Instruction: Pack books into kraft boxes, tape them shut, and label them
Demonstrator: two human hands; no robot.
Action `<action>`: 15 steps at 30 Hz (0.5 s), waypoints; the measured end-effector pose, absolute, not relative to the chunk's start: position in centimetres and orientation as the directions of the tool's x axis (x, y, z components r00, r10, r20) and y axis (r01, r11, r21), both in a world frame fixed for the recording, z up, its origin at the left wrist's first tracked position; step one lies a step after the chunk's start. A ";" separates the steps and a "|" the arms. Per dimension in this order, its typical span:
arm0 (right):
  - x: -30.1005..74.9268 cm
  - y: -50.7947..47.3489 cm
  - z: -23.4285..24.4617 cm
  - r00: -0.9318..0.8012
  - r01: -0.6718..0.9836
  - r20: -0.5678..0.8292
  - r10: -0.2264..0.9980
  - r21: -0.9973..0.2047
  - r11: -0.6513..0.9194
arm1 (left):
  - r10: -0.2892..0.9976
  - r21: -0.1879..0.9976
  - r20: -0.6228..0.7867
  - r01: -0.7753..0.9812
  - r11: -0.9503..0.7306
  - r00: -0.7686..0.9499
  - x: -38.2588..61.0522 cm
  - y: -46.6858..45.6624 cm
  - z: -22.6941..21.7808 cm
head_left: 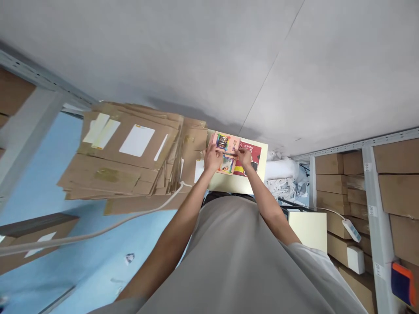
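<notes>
In the head view, just right of the frame's centre, your left hand (212,159) and right hand (244,158) hold the pink booklet (228,141) at opposite sides, fingers narrowed, beside the red print (256,152). Flattened cardboard (131,168) fills the left.

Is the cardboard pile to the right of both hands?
No, the cardboard pile lies to the left of both the left hand and the right hand.
</notes>
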State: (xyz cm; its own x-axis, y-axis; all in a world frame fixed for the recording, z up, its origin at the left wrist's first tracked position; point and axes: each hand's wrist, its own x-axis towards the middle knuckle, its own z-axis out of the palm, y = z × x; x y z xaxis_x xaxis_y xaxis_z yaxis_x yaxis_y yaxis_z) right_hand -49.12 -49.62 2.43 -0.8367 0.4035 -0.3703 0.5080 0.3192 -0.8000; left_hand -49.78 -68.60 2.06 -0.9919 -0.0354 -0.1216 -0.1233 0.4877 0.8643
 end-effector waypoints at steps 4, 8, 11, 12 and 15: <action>-47.6 -49.3 3.1 -0.826 0.504 -0.356 0.438 -0.814 0.288 | 0.086 0.805 -0.148 -0.070 0.589 -0.985 -48.1 -68.4 3.1; -46.6 -49.1 4.1 -0.812 0.495 -0.341 0.475 -0.833 0.248 | 0.112 0.748 -0.172 -0.056 0.662 -0.979 -47.1 -67.4 4.6; -46.1 -49.1 5.3 -0.800 0.479 -0.325 0.504 -0.852 0.211 | 0.120 0.784 -0.136 -0.032 0.619 -0.983 -46.6 -66.6 5.5; -45.7 -48.9 5.7 -0.794 0.472 -0.319 0.517 -0.860 0.194 | 0.134 0.808 -0.110 -0.010 0.589 -0.985 -46.5 -66.3 5.7; -42.9 -47.8 7.7 -0.773 0.395 -0.278 0.571 -0.914 0.090 | 0.169 0.879 -0.069 0.020 0.477 -0.983 -45.9 -65.0 6.0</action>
